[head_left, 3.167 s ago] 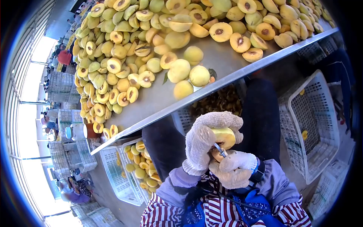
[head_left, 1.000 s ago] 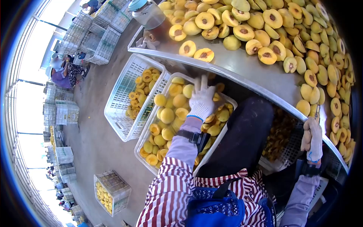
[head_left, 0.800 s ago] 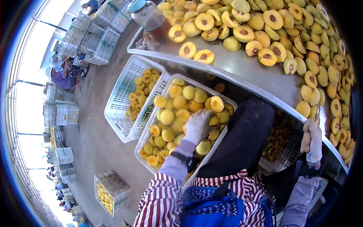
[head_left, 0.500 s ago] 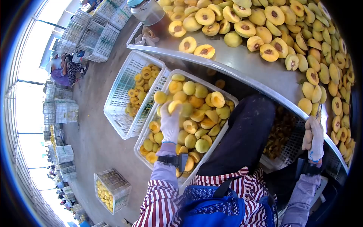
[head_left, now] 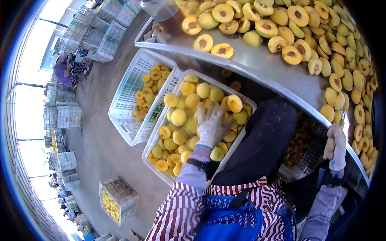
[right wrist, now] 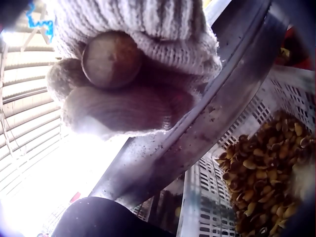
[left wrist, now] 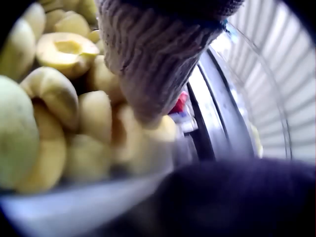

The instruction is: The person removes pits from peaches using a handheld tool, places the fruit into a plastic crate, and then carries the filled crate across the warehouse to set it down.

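Note:
My gloved left hand lies with spread fingers on the yellow peach halves filling a white plastic crate beside my leg. In the left wrist view the ribbed glove reaches down among the peaches, its fingertips blurred. My gloved right hand is at the metal table's edge, curled round a pitting tool whose thin metal end points up. The round wooden butt of its handle shows between the fingers in the right wrist view.
Peach halves with pits are heaped on the metal table. Another white crate, part-filled with peaches, stands left of mine. Below the table edge a crate holds brown pits. A glass jar and a cloth glove sit at the table's corner.
Earlier both hands worked the tool on a peach over my lap. Since then my view has turned left. My left hand has just gone from the crate's left part to its middle; the right stays put.

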{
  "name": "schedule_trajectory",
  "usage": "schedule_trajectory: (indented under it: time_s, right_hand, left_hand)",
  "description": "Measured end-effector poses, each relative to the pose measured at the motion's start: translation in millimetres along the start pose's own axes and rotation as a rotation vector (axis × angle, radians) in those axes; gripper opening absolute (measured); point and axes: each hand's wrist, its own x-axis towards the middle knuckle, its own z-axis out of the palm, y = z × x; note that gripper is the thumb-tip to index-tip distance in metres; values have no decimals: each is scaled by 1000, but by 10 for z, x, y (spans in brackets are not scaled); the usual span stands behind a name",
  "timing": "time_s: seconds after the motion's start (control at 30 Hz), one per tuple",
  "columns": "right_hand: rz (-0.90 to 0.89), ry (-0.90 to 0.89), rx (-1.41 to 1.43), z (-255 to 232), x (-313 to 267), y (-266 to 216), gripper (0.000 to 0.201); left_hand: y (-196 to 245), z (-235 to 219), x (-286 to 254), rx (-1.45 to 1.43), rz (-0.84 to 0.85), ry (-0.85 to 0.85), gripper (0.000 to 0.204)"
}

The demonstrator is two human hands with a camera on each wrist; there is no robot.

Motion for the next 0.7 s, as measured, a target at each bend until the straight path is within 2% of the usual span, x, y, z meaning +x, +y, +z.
schedule_trajectory:
  time_s: [0.1,0.17,0.2,0.23,0.27,0.3,0.4,0.43,0.53,0.57,0.63,0.67,0.7]
  right_hand:
    - [-4,9,19,0,-12,13,42]
    - [-7,-12,21,48,-35,-50,42]
    - [-8,-25,7,46,-64,-83,42]
    - [-13,-39,-10,46,-79,-110,42]
    - [-10,-30,-15,57,-86,-125,42]
    - [-10,-23,-18,72,-91,-137,42]
    - [-30,-5,-39,19,-17,-63,41]
    - [-34,0,-47,18,-20,-43,41]
    - [11,4,-10,100,-89,-128,41]
    - [0,-8,3,56,-58,-82,40]
    - [-19,7,-2,-85,31,63,39]
    - [-13,15,25,-20,-8,1,38]
    - [-8,24,53,46,-46,-61,38]
  left_hand:
    - [-80,-242,19,-192,193,1,30]
    - [-435,-237,163,-358,-79,57,30]
    - [-578,-392,294,-303,-198,179,39]
    - [-960,-195,323,-52,-166,414,53]
    - [-1144,-270,381,192,-337,328,61]
    - [-1415,-141,377,358,-346,254,60]
    - [-1675,-279,449,20,-472,-210,59]
    - [-1576,-448,446,31,-431,-219,59]
    - [-1768,-413,200,-161,-415,43,58]
    - [-1629,-548,29,-259,-503,147,58]
    - [-1500,-571,-432,-228,-449,249,59]
    - [-1464,-457,-705,-235,-467,256,62]
    - [-1435,-313,-943,-112,-396,253,67]
